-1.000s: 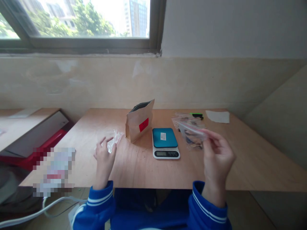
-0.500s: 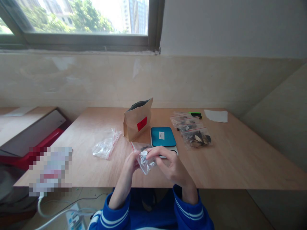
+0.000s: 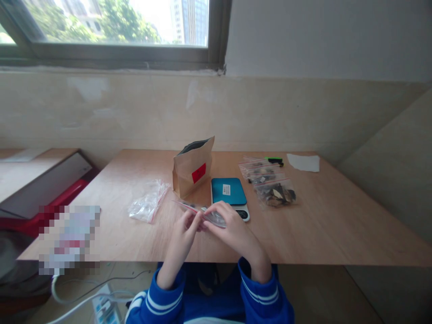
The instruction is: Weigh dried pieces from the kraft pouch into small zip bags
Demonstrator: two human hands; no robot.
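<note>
Presently, both hands are together over the near part of the wooden table (image 3: 320,225), engaged on one small clear zip bag (image 3: 215,218). The left hand (image 3: 187,225) is clamped on the bag's red-striped edge, thumb against fingers. The right hand (image 3: 232,225) grips the body of the same bag between thumb and fingertips. The bag is held above the tabletop, in front of the kitchen scale (image 3: 229,191) and slightly to its left; its contents are largely hidden by the fingers.

The scale has a blue platform bearing a white printed label; the right hand covers part of its control panel. Just left of the scale, a brown paper pouch (image 3: 184,177) stands upright, its top open, with a red label (image 3: 199,173) on its front. Further left lies a heap of clear plastic bags (image 3: 145,204).

To the right of the scale, filled zip bags (image 3: 278,195) lie overlapping in a row; the nearest contains dark and pale brown pieces. A black-and-green object (image 3: 275,160) rests at the far end of this row, exact type not determinable. A white paper sheet (image 3: 303,163) lies just beside it, toward the far right corner.
</note>
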